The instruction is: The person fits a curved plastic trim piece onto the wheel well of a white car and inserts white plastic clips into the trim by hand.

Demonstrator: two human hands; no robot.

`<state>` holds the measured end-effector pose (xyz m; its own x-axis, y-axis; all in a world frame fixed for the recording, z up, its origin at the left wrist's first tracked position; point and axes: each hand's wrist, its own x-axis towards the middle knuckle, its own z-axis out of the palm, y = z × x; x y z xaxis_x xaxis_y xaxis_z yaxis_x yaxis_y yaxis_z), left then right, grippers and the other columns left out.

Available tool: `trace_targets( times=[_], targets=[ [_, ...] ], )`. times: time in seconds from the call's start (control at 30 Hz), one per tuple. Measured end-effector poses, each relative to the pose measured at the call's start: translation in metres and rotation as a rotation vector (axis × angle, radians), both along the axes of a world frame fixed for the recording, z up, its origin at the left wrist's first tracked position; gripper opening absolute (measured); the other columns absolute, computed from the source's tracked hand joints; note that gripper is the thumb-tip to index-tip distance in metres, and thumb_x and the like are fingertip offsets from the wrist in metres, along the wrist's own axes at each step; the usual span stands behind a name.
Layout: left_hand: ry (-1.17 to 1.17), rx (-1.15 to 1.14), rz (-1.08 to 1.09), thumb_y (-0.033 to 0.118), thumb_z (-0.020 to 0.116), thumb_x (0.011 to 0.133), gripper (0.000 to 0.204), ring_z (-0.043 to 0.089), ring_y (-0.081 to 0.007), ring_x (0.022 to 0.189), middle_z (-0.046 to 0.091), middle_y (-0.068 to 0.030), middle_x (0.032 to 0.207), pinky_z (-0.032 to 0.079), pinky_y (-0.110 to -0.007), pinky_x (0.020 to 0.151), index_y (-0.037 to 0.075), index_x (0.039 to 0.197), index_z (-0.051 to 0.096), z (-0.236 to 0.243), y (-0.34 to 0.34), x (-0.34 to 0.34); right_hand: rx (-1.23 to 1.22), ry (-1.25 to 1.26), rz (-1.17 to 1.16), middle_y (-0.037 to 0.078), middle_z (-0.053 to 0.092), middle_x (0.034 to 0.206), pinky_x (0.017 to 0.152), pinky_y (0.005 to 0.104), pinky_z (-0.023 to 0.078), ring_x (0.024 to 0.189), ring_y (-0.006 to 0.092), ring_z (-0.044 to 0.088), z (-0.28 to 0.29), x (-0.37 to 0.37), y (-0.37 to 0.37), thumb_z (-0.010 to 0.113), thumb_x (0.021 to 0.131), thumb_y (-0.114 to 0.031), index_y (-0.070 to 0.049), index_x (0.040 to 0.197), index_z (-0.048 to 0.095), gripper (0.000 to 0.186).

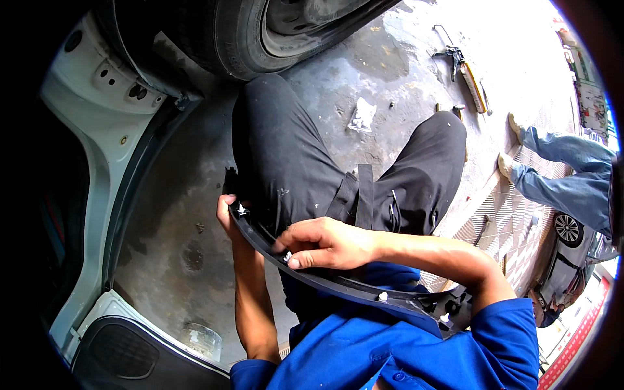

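Observation:
A long, curved black plastic trim strip lies across my lap and against my blue shirt. My left hand is closed around its far left end, beside a white plastic clip. Over the strip's middle, my right hand pinches at another white clip with thumb and forefinger; the fingertips partly cover it. Further along the strip toward my right elbow sit a third white clip and a fourth white clip.
A car's light-coloured open door frame stands at the left, with a wheel above my knee. On the concrete floor lie a small bag of white parts and a caulking gun. A person in jeans stands at the right.

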<state>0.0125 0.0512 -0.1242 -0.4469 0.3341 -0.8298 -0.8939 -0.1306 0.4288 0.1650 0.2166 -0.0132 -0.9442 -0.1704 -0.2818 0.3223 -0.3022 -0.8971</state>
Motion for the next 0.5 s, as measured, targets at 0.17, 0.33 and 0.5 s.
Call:
trace_targets(
  times=[0.17,0.33,0.5],
  targets=[
    [-0.031,-0.003,0.009,0.04,0.054,0.084,0.03,0.057,-0.0156,0.076,0.061,-0.001,0.08,0.047,-0.029,0.071,0.01,0.088,0.059,-0.002,-0.004,-0.001,-0.247,-0.015,0.011,0.006,0.063,0.105,0.089,0.0305,0.047,0.1,0.0126,0.057,-0.017,0.011,-0.009,0.062,0.101,-0.026,0.0,0.123,0.059,0.035],
    [-0.021,-0.098,-0.015,0.04,0.055,0.083,0.029,0.056,-0.0145,0.075,0.058,0.0003,0.079,0.046,-0.028,0.069,0.012,0.088,0.059,0.015,0.008,0.004,-0.271,-0.02,-0.072,0.004,0.062,0.108,0.091,0.03,0.046,0.103,0.0106,0.055,-0.017,0.016,-0.016,0.058,0.103,-0.023,0.0,0.122,0.06,0.03],
    [-0.05,-0.033,0.028,0.04,0.055,0.082,0.028,0.053,-0.0132,0.073,0.055,0.0015,0.078,0.044,-0.027,0.069,0.012,0.088,0.057,-0.009,-0.008,-0.002,-0.084,0.098,-0.078,0.012,0.064,0.108,0.092,0.0367,0.048,0.103,0.0248,0.062,-0.016,0.013,-0.017,0.058,0.102,-0.025,-0.001,0.115,0.06,0.028]
  ],
)
